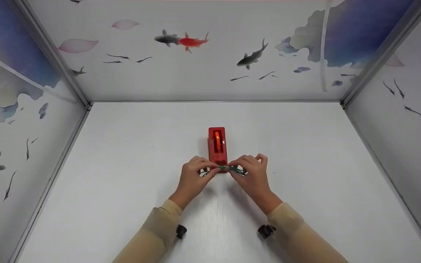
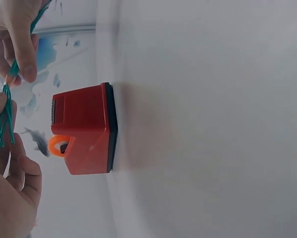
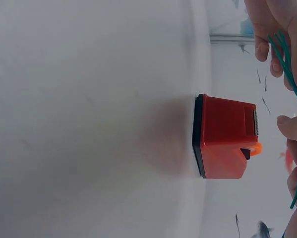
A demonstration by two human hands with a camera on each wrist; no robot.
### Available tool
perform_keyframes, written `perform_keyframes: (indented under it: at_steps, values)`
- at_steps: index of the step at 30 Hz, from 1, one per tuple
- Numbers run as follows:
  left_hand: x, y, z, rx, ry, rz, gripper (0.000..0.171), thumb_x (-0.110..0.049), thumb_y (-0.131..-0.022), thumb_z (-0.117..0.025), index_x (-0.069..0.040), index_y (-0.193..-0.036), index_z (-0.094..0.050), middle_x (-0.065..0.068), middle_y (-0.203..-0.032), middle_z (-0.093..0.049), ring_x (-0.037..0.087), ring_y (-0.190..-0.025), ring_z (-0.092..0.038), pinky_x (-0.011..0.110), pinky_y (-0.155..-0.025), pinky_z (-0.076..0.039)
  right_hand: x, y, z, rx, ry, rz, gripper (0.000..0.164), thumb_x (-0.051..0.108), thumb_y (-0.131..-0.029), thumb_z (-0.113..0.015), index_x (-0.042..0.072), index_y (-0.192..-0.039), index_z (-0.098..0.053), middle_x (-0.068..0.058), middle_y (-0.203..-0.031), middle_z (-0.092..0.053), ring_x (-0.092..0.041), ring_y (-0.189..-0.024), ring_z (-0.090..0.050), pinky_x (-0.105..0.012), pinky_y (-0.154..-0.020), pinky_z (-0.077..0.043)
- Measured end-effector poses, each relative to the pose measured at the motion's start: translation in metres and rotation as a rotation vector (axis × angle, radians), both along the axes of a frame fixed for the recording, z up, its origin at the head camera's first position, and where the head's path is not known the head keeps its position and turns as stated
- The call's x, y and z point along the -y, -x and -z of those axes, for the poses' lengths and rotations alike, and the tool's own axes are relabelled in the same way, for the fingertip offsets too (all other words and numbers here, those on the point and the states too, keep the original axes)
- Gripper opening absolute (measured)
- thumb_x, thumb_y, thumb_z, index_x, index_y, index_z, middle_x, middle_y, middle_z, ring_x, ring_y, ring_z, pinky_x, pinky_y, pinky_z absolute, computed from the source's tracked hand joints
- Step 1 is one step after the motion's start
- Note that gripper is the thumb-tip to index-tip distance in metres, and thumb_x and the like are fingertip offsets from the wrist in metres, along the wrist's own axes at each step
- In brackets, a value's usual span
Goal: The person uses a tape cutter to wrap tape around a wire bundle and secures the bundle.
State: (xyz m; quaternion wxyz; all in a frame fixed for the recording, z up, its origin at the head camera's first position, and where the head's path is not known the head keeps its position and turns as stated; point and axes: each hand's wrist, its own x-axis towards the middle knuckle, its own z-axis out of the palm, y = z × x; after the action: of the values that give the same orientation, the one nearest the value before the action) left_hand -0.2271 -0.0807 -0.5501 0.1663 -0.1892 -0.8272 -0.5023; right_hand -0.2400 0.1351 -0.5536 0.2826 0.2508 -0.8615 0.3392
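A thin bundle of green wires (image 1: 237, 170) spans both hands at chest-side of the dispenser. My left hand (image 1: 194, 177) pinches its left part between thumb and fingers. My right hand (image 1: 253, 175) pinches the right part close by. In the left wrist view the loose wire ends (image 2: 7, 119) fan out past the left thumb. A pale orange-tinted patch (image 2: 10, 79) shows midway along the bundle; its kind is unclear. Just beyond the hands stands a red tape dispenser (image 1: 217, 146) with an orange reel (image 1: 217, 140), upright on its dark base. Neither hand visibly grips it.
The white tabletop (image 1: 122, 182) is bounded by a printed back wall (image 1: 203, 80) and side walls with fish and petal patterns. Small black devices (image 1: 266, 231) sit at both wrists. The dispenser's serrated cutter (image 3: 256, 122) is visible in the right wrist view.
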Motion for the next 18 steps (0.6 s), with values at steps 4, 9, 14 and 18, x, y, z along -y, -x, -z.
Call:
perform_keyframes:
  at_steps: [4, 9, 14, 18]
  values:
    - [0.001, 0.0001, 0.0005, -0.001, 0.001, 0.004, 0.011, -0.029, -0.09, -0.081, -0.021, -0.098, -0.083, -0.01, -0.093, -0.076, 0.012, -0.082, -0.058, 0.035, -0.069, -0.056, 0.0001, -0.0013, 0.0016, -0.001, 0.007, -0.008, 0.019, 0.021, -0.079, -0.092, 0.017, -0.094, -0.08, 0.004, -0.084, -0.073, -0.023, -0.074, -0.065, -0.053, -0.094, -0.028]
    - [0.001, 0.0005, 0.0025, 0.006, 0.004, 0.006, 0.01, -0.028, -0.091, -0.081, -0.021, -0.098, -0.083, -0.01, -0.093, -0.076, 0.012, -0.083, -0.059, 0.035, -0.07, -0.057, -0.0002, -0.0018, 0.0014, 0.018, 0.017, -0.017, 0.021, 0.025, -0.079, -0.092, 0.019, -0.095, -0.08, 0.006, -0.084, -0.073, -0.018, -0.071, -0.062, -0.051, -0.093, -0.026]
    - [0.0004, 0.0011, 0.0046, 0.0, 0.008, 0.011, 0.011, -0.028, -0.091, -0.081, -0.02, -0.098, -0.083, -0.009, -0.094, -0.076, 0.018, -0.085, -0.062, 0.041, -0.071, -0.058, -0.0006, -0.0023, 0.0006, 0.053, 0.047, -0.033, 0.02, 0.026, -0.08, -0.091, 0.02, -0.095, -0.079, 0.008, -0.084, -0.073, -0.01, -0.072, -0.057, -0.05, -0.094, -0.025]
    - [0.001, 0.0018, 0.0049, -0.031, 0.021, 0.018, 0.013, -0.028, -0.09, -0.081, -0.019, -0.098, -0.083, -0.007, -0.093, -0.076, 0.023, -0.086, -0.064, 0.043, -0.072, -0.058, -0.0021, -0.0005, -0.0001, 0.105, 0.083, -0.075, 0.019, 0.028, -0.081, -0.09, 0.021, -0.095, -0.078, 0.011, -0.083, -0.072, -0.006, -0.07, -0.053, -0.047, -0.091, -0.024]
